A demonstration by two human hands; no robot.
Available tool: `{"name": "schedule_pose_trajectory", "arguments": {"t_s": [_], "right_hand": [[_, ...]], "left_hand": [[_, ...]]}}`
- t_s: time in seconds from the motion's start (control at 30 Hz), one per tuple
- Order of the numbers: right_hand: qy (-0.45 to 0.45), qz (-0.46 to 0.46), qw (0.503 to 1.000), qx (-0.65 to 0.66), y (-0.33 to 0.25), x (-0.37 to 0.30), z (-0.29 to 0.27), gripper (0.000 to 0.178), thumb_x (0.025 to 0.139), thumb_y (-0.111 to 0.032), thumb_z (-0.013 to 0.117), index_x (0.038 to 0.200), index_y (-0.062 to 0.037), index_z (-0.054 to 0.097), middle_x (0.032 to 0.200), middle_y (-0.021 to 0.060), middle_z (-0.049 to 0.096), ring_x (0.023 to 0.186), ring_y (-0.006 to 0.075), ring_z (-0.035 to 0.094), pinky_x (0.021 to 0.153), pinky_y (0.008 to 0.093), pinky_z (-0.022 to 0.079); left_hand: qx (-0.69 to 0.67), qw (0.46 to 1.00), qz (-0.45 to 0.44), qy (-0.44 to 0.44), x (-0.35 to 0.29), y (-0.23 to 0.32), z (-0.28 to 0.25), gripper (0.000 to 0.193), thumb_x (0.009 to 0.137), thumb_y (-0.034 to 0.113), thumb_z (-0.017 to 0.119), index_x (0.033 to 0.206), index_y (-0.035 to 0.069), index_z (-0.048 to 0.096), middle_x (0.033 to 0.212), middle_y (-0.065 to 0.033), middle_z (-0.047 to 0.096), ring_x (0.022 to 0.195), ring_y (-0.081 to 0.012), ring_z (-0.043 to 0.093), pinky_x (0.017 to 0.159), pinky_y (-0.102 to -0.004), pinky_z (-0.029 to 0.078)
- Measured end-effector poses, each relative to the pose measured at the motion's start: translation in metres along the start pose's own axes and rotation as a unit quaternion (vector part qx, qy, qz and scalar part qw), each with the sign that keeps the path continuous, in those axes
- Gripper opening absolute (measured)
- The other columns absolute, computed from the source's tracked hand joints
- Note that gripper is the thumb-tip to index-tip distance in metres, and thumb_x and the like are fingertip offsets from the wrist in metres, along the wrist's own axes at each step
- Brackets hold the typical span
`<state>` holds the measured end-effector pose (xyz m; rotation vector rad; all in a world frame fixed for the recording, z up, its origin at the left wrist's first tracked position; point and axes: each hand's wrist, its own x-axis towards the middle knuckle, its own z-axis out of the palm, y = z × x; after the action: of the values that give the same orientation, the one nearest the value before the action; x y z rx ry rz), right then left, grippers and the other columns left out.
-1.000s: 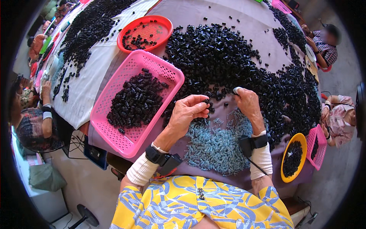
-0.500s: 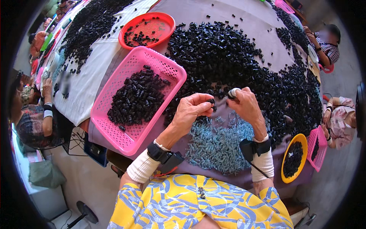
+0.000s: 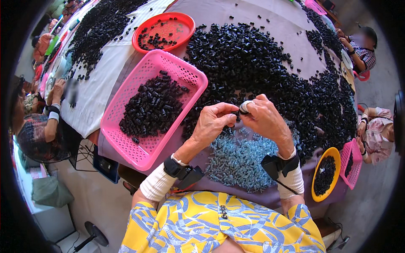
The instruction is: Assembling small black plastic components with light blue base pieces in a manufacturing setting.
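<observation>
My left hand (image 3: 211, 124) pinches a small black plastic part (image 3: 235, 113) between thumb and fingertips. Against it presses my right hand (image 3: 265, 117), its fingers curled and one thumb or finger wrapped in pale tape; whatever those fingers hold is hidden. Both hands meet above the near edge of a large pile of black plastic parts (image 3: 236, 55). Below them, closer to my body, lies a heap of small metal springs (image 3: 240, 162). Left of my left hand stands a pink perforated basket (image 3: 110, 114) with a mound of black parts (image 3: 152, 103) inside.
Beyond the basket is a red round tray (image 3: 185, 26) with scattered black pieces. At the right edge sit a yellow bowl (image 3: 315, 192) and a smaller pink basket (image 3: 357, 158). People work along both sides: one person (image 3: 38, 126) at left, another (image 3: 377, 126) at right.
My right hand has moved left and closed in on my left hand, so the fingertips now meet at the black part. The left hand has barely moved.
</observation>
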<state>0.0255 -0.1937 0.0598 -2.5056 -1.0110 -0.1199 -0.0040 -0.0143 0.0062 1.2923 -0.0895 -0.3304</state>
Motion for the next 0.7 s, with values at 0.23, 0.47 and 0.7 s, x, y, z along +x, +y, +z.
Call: {"name": "schedule_pose_trajectory", "arguments": {"t_s": [0.23, 0.47, 0.7], "right_hand": [[0.051, 0.059, 0.990, 0.116, 0.004, -0.005, 0.012, 0.015, 0.070, -0.007, 0.067, 0.069, -0.0013, 0.053, 0.064, 0.0134, 0.058, 0.060, 0.0303, 0.056, 0.057, 0.0374, 0.044], [0.084, 0.083, 0.977, 0.176, 0.007, -0.007, 0.013, 0.017, 0.069, -0.006, 0.070, 0.082, -0.0016, 0.060, 0.068, 0.0133, 0.060, 0.060, 0.0271, 0.061, 0.052, 0.0328, 0.046], [0.084, 0.102, 0.960, 0.245, 0.003, -0.006, 0.011, 0.015, 0.071, -0.002, 0.070, 0.082, -0.0023, 0.060, 0.070, 0.0093, 0.063, 0.061, 0.0158, 0.062, 0.054, 0.0270, 0.049]], "left_hand": [[-0.013, 1.000, 0.002, 0.002, -0.001, -0.001, -0.003, 0.023, 0.084, 0.005, 0.062, 0.106, -0.002, 0.061, 0.089, -0.0058, 0.064, 0.076, -0.0103, 0.061, 0.071, -0.0231, 0.052], [-0.031, 1.000, -0.004, 0.005, -0.001, 0.003, -0.001, 0.023, 0.084, 0.006, 0.063, 0.105, -0.002, 0.061, 0.091, -0.0065, 0.065, 0.077, -0.0112, 0.063, 0.072, -0.0243, 0.053], [-0.053, 0.999, -0.004, 0.008, -0.002, 0.005, 0.000, 0.023, 0.085, 0.005, 0.062, 0.106, -0.002, 0.061, 0.092, -0.0072, 0.065, 0.077, -0.0116, 0.063, 0.072, -0.0249, 0.053]]}}
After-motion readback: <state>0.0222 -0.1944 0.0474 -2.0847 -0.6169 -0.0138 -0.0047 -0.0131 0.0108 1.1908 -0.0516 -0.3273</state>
